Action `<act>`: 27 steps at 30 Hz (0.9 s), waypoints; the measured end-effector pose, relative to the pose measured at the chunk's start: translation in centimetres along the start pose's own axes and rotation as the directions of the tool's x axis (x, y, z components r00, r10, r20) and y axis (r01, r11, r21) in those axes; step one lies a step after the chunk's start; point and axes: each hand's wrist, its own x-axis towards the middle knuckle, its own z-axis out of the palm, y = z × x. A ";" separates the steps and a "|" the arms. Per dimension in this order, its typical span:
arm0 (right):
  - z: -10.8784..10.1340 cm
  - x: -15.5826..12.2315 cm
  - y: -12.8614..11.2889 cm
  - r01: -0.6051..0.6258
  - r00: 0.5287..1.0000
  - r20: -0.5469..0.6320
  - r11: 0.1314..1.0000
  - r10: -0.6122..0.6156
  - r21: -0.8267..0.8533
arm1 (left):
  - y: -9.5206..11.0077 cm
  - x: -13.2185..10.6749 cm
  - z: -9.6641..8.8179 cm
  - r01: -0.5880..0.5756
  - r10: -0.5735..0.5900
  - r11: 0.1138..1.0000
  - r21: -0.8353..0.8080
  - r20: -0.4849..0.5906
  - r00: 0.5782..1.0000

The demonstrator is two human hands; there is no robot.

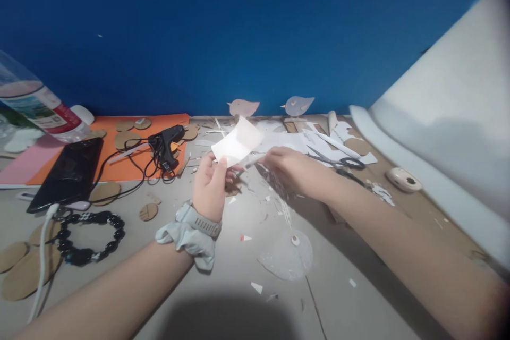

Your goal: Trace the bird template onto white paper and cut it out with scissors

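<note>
My left hand (pixel 210 183) is raised above the table and pinches a small white piece of paper (pixel 238 142) between thumb and fingers. A grey watch and a pale scrunchie (pixel 191 234) sit on that wrist. My right hand (pixel 287 169) is closed just right of the paper, gripping a thin white stick-like thing (pixel 252 161) whose tip points at the paper's lower edge. Paper scraps lie on the table under both hands.
Scissors (pixel 338 160) lie on white sheets behind my right hand. A black glue gun (pixel 169 141) with cord rests on orange paper (pixel 119 167). A phone (pixel 67 172), bead bracelet (pixel 90 236), water bottle (pixel 35 103), cardboard discs, two paper birds (pixel 297 105) and a white foam roll (pixel 446 133) surround the work area.
</note>
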 end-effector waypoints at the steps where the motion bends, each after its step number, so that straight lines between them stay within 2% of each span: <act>1: -0.1 0.2 0.2 -0.007 1.000 -0.013 1.000 0.007 -0.003 | 0.0 0.0 0.0 -0.002 0.001 1.000 0.003 0.002 1.000; 6: -0.3 1.3 0.8 0.012 0.998 -0.054 0.999 -0.014 -0.040 | 0.0 0.0 0.0 0.004 -0.004 1.000 0.024 -0.003 1.000; 14: 2.4 3.7 1.9 0.077 0.989 -0.118 0.987 -0.094 -0.141 | 0.3 0.0 0.1 0.015 -0.015 1.000 0.003 -0.014 1.000; 19: 2.0 3.2 2.1 0.098 0.989 -0.103 0.989 -0.110 -0.114 | 0.4 0.0 0.1 0.003 -0.003 1.000 0.012 -0.012 1.000; 23: 1.2 2.0 2.9 0.060 0.988 -0.138 0.994 -0.072 -0.087 | 0.2 0.0 0.1 -0.009 0.009 1.000 0.024 -0.015 1.000; 27: 0.6 0.8 4.7 -0.087 0.972 -0.227 0.992 0.063 -0.097 | 0.1 0.0 0.0 0.001 -0.001 1.000 0.005 -0.015 1.000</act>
